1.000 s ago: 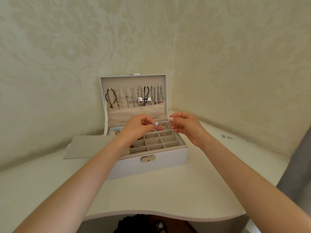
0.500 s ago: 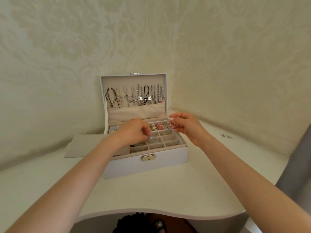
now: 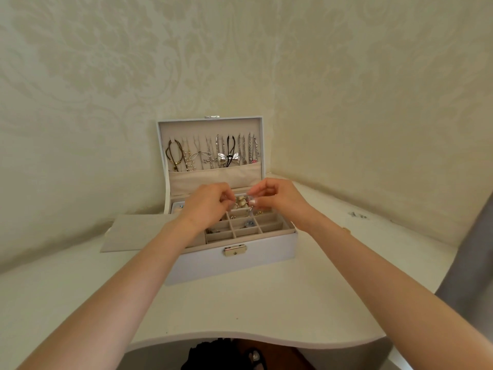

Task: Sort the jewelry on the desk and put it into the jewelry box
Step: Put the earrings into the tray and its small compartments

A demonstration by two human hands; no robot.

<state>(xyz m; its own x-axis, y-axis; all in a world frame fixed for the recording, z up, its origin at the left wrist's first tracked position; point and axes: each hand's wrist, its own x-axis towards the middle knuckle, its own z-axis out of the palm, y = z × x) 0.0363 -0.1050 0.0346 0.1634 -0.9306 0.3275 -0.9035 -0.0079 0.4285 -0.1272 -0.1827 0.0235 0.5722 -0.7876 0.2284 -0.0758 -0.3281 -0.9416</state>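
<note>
The white jewelry box (image 3: 208, 265) stands open on the desk, its lid (image 3: 210, 124) upright with several necklaces hanging inside. Small pieces lie in its gridded compartments (image 3: 269, 227), among them a blue piece (image 3: 249, 223). Both hands hover over the back of the grid. My right hand (image 3: 280, 198) pinches a small clear, silvery piece of jewelry (image 3: 250, 203) at its fingertips. My left hand (image 3: 209, 205) is just left of it with fingers curled. A narrow gap separates the two hands. Whether the left fingertips hold anything is hidden.
A flat grey pad (image 3: 128, 233) lies on the desk left of the box. A few small loose pieces (image 3: 357, 215) sit near the right wall. Grey fabric (image 3: 474, 263) hangs at the right edge. The desk's curved front edge (image 3: 240, 340) is near me.
My left hand dropped into the compartments, then rose back up beside my right hand. The right hand stayed over the box holding its small piece.
</note>
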